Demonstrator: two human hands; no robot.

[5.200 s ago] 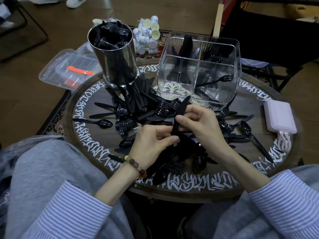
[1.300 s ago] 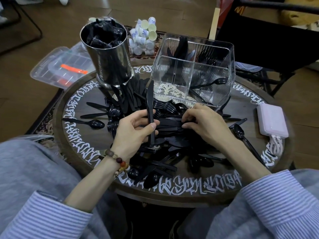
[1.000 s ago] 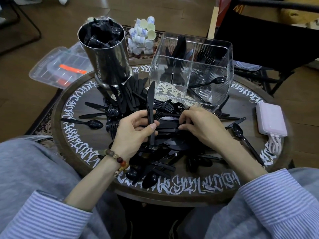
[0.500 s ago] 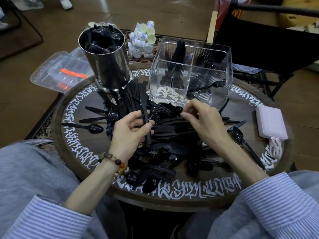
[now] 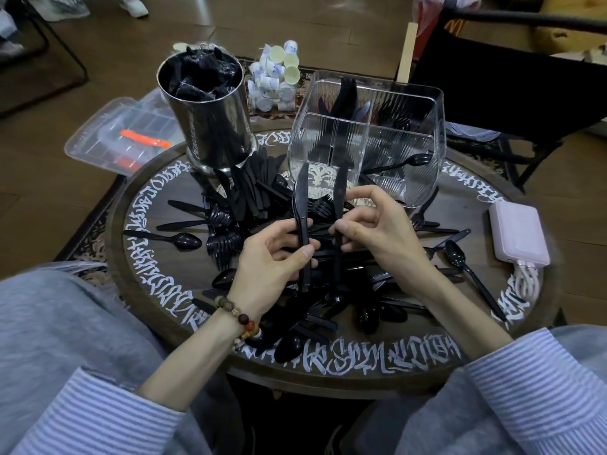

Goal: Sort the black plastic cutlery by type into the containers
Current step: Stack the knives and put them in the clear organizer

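Observation:
A heap of black plastic cutlery (image 5: 328, 290) covers the middle of the round table (image 5: 361, 366). My left hand (image 5: 272, 261) grips a black knife (image 5: 301, 205) upright, blade pointing away from me. My right hand (image 5: 377, 231) pinches a second black knife (image 5: 339, 195) upright beside it. Behind them stands a clear divided container (image 5: 423, 165) with knives and forks in its back compartments and a spoon in the front right one. A steel cylinder (image 5: 213, 126) at the back left is stuffed with black wrapped items.
A pink power bank (image 5: 517, 231) with a coiled cable lies at the table's right edge. A loose spoon (image 5: 184, 241) lies at the left. On the floor behind are a clear lidded box (image 5: 108, 136) and a bundle of small cups (image 5: 276, 80). A black chair (image 5: 509, 77) stands at the back right.
My right hand has lifted a second knife out of the heap and holds it upright. My left hand has kept its knife and drawn it closer to the right one.

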